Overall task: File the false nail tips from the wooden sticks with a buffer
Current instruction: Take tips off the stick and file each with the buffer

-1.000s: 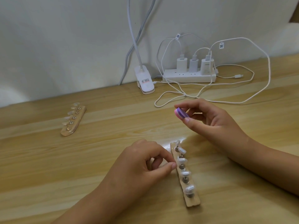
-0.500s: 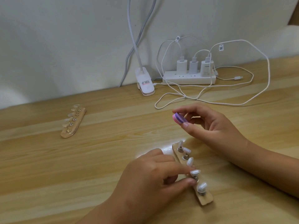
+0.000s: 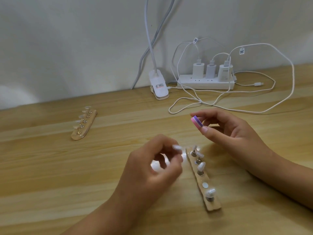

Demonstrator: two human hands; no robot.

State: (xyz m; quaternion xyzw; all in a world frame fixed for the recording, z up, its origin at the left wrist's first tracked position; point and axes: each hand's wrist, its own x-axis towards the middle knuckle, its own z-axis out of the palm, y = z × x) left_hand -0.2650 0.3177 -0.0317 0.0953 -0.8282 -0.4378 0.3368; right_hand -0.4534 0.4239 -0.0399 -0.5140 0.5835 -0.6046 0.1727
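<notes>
- Head view: the left hand [image 3: 155, 168] is above the pale wooden table [image 3: 50, 175], just below the middle of the frame. Its fingers are curled and the fingertips pinch a white false nail tip [image 3: 176, 147]. The hand is blurred, so whatever else lies under the fingers cannot be told.
- The right hand [image 3: 237, 133], at 2 o'clock from the left hand, pinches a small pink and purple buffer block [image 3: 196, 122] between thumb and forefinger. The block is raised off the table, near the pinched tip but apart from it.
- A flat light-wood stick [image 3: 200, 183] lies on the table at 3 o'clock from the left hand, just beside it, running from 11 to 5 o'clock.
- This stick carries 4 white mounted nail tips [image 3: 201, 165] on metal pegs, and 1 bare round metal disc [image 3: 205, 185] between the 3rd and 4th tips.
- A 2nd wooden stick [image 3: 91, 120] lies at 10 o'clock from the left hand, well apart, with 5 clear tips on pegs.
- At 12 o'clock, against the white wall, stand a white lamp clip [image 3: 159, 89] and a white power strip [image 3: 205, 83] holding 3 white chargers. White cables [image 3: 186, 99] loop over the table in front of them.
</notes>
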